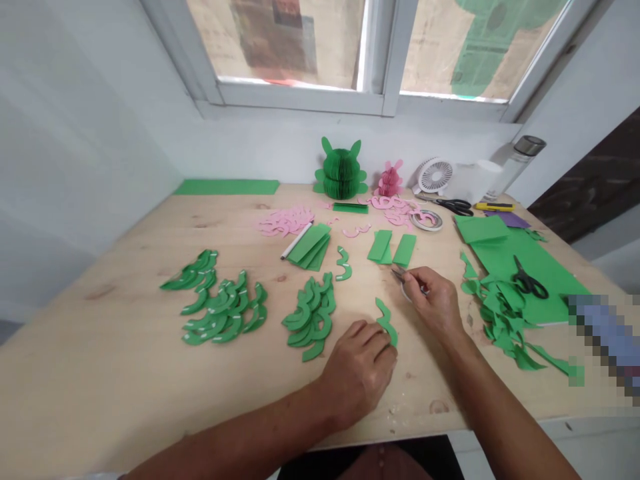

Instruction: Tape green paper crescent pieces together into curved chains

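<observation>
Wooden table [100, 360], lower center: both hands at work.

Your left hand [356, 373] is curled, fingertips touching a curved green paper piece [386, 321]; you cannot tell whether it grips. Your right hand [430, 300] pinches a small metal tool [401, 275] in a narrow grip, just above that piece. A pile of green curved pieces [310, 317] lies left of your hands.

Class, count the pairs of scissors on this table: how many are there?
2: one black-handled pair lies at the back beside the tape roll, another black pair on the green card. Paper scraps could hide more.
</observation>
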The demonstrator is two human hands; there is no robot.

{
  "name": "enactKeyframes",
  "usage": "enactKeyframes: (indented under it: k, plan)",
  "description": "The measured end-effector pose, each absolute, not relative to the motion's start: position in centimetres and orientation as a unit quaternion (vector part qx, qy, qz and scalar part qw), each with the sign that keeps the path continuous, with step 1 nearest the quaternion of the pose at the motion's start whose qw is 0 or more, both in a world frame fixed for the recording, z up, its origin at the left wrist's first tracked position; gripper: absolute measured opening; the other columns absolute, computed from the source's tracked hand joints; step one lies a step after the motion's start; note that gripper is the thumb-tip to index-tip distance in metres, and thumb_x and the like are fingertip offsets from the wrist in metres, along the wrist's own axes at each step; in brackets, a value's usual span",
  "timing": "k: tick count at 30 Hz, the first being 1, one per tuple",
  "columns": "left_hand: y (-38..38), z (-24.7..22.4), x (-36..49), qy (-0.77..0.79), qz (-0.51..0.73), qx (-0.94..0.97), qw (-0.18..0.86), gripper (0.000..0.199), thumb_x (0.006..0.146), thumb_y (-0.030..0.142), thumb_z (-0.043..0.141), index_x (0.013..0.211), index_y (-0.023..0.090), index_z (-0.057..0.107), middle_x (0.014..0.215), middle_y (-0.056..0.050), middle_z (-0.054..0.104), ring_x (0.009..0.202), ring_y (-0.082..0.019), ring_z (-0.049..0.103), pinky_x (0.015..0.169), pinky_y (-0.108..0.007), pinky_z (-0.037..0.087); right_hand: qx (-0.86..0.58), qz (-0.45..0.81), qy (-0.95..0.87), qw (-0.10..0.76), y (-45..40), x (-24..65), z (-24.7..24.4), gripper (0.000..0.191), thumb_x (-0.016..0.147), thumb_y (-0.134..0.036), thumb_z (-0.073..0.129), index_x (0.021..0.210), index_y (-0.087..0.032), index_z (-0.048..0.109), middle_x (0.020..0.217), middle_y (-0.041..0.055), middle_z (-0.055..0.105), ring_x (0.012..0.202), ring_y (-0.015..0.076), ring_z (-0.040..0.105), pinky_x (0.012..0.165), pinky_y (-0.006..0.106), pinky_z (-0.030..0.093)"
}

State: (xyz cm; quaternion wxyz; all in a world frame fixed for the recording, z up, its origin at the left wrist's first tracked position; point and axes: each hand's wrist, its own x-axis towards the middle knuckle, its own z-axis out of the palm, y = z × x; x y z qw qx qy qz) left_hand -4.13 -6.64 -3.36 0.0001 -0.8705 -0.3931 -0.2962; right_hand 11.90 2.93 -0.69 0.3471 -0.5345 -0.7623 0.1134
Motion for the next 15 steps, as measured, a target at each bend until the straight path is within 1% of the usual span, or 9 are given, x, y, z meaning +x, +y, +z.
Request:
enactKeyframes:
  k: [15]
  plan:
    - [-6.76,-3.27,-3.96,-0.375,-0.307,-0.875,0.016,0.018,0.086,0.013,0.044,0.078,0.015,0.06,0.074,-0.006,0.06,0.079,-0.018,0.056,0.073,-0.035,0.044,-0.529,0.116,-0.753,0.373,2.99,12.05,-0.95,0.029,0.086,-0.036,0.044,0.078,-0.017,0.066,0.069,0.0023,0.064,0.06,0.0144,0.054,0.059,0.025,0.04]
